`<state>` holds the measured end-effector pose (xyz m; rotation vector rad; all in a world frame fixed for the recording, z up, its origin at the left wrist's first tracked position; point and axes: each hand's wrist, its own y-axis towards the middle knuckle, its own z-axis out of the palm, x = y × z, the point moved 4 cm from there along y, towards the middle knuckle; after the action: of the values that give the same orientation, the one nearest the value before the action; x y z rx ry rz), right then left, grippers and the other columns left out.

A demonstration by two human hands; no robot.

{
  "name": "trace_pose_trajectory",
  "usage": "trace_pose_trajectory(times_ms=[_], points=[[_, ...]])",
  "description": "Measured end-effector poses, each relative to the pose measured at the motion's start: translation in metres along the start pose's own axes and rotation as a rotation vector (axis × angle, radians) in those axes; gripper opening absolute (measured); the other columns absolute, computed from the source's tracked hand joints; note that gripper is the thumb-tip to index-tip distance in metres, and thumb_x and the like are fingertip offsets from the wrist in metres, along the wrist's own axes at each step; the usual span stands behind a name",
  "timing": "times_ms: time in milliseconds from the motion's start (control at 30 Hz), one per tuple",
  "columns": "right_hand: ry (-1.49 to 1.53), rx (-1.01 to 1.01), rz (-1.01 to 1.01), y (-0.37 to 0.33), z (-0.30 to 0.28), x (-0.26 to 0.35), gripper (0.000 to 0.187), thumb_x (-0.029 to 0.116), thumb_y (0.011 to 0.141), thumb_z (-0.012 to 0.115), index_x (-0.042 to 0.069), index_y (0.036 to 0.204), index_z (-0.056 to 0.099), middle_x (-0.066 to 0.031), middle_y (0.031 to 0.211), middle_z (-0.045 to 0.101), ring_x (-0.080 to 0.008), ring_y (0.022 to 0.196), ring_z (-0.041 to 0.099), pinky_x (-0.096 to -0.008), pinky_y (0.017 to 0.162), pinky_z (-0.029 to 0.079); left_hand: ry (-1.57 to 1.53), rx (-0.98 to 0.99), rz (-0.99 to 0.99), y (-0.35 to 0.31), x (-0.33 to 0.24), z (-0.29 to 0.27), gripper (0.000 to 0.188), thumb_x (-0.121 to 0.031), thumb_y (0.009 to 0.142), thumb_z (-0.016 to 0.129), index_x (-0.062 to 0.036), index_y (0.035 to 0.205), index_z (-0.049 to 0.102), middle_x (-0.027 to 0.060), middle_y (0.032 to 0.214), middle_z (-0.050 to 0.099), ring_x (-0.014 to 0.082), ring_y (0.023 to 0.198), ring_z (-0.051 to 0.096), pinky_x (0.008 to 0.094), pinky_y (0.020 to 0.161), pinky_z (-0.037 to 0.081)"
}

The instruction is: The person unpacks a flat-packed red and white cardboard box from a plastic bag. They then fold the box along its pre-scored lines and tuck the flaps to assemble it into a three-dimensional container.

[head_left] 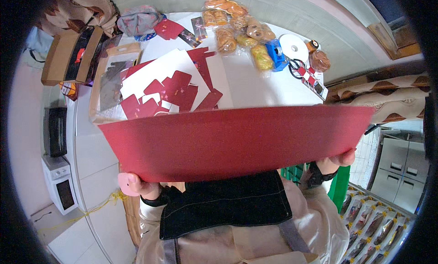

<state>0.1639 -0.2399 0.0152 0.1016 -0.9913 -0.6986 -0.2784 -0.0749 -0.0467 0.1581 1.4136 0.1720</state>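
A wide dark-red sheet [237, 143], perhaps thin card, is held up across my front above the near table edge. My left hand [145, 187] grips its lower left corner, and a small pink rounded piece with a hole [126, 183] shows beside the thumb; I cannot tell whether that is held too. On the other side, my right hand [337, 160] closes on the lower right end, most fingers hidden behind the sheet. Beyond it on the table lie several red cut card pieces [180, 88] on white sheets [155, 67].
Bagged bread [226, 39] sits at the back of the white table [248, 90]. A blue tape dispenser [275, 54], a white roll [292, 47] and black-handled scissors [296, 67] are at the back right. An open cardboard box [57, 58] stands far left; a green crate [292, 173] is low right.
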Motion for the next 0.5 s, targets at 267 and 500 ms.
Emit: trace_pose_trajectory(times_ms=[267,500], points=[[-0.453,-0.332,0.164,0.024,0.009,0.031,0.054,0.034,0.091,0.050,-0.009,0.121,0.058,-0.0184,0.121,0.063,-0.0281,0.110,0.059,-0.0376,0.097,0.043,0.145,0.127,-0.043,0.032,-0.051,0.072,0.059,-0.050,0.087,0.046,0.0056,0.099,0.062,0.0113,0.087,0.063,0.0209,0.081,0.058,0.0313,0.076,0.043],[-0.379,0.052,0.157,0.017,-0.009,0.012,0.073,0.044,0.073,0.079,-0.002,0.125,0.054,-0.0111,0.123,0.060,-0.0220,0.113,0.057,-0.0379,0.096,0.043,0.047,0.166,0.011,0.074,-0.040,0.091,0.048,-0.038,0.094,0.038,0.0049,0.095,0.061,0.0076,0.081,0.060,0.0148,0.074,0.054,0.0277,0.066,0.040]])
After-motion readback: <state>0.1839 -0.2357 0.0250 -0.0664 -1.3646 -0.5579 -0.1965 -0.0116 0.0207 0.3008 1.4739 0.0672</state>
